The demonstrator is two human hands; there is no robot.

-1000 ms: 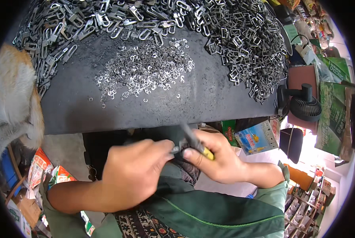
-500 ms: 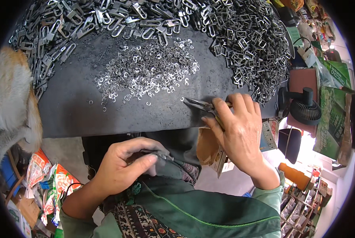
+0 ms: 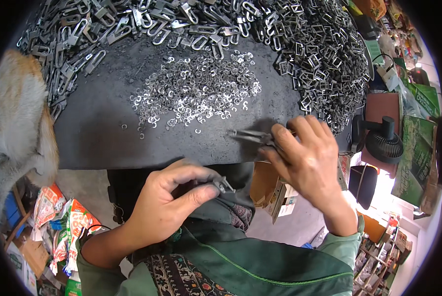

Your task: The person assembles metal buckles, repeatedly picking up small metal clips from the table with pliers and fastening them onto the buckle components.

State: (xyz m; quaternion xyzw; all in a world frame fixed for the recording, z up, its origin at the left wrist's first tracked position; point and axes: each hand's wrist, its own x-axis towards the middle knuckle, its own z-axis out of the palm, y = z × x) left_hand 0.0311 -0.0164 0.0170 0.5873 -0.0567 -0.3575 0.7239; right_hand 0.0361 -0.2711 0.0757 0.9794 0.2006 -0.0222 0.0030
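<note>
My right hand (image 3: 307, 158) is closed around a pair of needle-nose pliers (image 3: 253, 136), held low over the front of the dark table. A bright speck shows at the pliers' tips, seemingly one of the small C-shaped rings, though motion blurs it. Just in front of the table edge, my left hand (image 3: 176, 197) pinches a small dark metal fitting (image 3: 225, 185) between thumb and fingers; the fingers hide part of it. Beyond both hands lies a loose heap of shiny C-shaped rings (image 3: 201, 91), with a few strays on its near side.
Slotted metal pieces (image 3: 156, 22) are piled along the far edge, and small rectangular metal frames (image 3: 324, 64) at the right. A furry animal (image 3: 21, 113) is at the table's left end. A small black fan (image 3: 384, 140) stands right; an open cardboard box (image 3: 265, 185) sits below the edge.
The pliers' tips have moved away from the heap, and the ring that lay by them no longer shows on the table there. My left hand has shifted right, bringing the metal fitting's end more into sight.
</note>
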